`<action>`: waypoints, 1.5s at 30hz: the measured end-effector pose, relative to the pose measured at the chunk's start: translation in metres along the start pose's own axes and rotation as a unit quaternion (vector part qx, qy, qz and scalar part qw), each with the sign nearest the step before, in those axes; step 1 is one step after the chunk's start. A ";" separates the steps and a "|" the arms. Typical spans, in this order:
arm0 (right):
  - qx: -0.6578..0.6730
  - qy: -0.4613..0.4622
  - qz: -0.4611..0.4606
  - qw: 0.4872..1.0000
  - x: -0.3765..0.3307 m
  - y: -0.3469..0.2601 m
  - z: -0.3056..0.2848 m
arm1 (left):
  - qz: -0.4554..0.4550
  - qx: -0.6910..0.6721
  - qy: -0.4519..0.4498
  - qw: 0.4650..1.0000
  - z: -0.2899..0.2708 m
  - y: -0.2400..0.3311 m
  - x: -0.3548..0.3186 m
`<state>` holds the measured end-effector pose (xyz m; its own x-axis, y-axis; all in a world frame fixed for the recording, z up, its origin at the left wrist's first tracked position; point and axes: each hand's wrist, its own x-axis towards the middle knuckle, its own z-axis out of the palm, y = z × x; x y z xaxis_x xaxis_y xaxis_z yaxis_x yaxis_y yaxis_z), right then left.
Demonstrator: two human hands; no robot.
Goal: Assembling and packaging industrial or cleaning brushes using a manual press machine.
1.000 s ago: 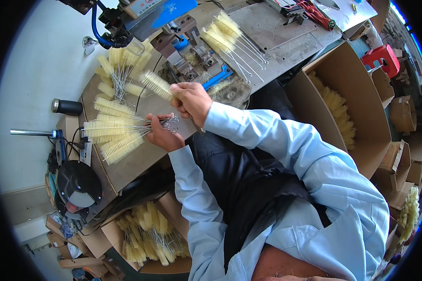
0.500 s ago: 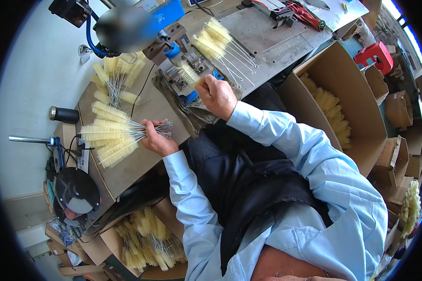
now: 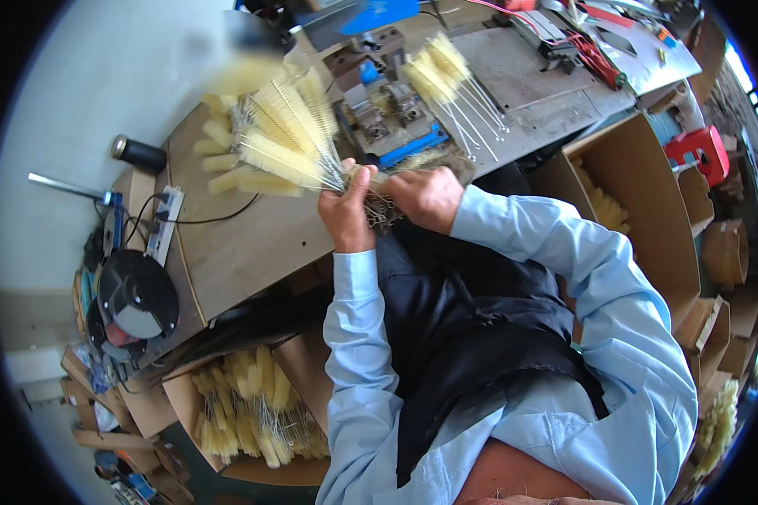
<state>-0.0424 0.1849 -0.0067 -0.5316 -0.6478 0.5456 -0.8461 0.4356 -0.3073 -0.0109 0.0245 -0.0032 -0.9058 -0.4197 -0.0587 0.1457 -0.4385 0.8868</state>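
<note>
The left hand (image 3: 347, 212) has its grip closed around the wires of fanned brushes (image 3: 282, 156), bristles over the table (image 3: 253, 244). The right hand (image 3: 429, 198) curls just beside; I cannot tell its grip.

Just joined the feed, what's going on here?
A person's left hand holds a fanned bundle of cream-bristled wire brushes; the right hand is close to their looped ends, its grip unclear. A second brush group lies on the workbench right of a metal fixture; a cardboard box at lower left holds more brushes.
</note>
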 end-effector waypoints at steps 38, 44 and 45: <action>0.313 0.149 0.442 0.827 0.030 0.051 -0.035 | 0.049 -0.034 0.043 0.997 -0.036 -0.004 0.011; 0.227 0.152 0.413 0.869 0.021 0.065 -0.047 | 0.043 -0.024 0.040 0.998 -0.036 -0.001 0.004; 0.201 0.143 0.405 0.880 0.020 0.068 -0.048 | 0.044 -0.017 0.030 0.998 -0.036 -0.001 0.003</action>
<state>-0.1085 0.2312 0.0208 -0.9839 -0.0175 0.1779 -0.1707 0.3879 -0.9058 0.0003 -0.0051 -0.0205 -0.8633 -0.5047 -0.0090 0.2387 -0.4239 0.8737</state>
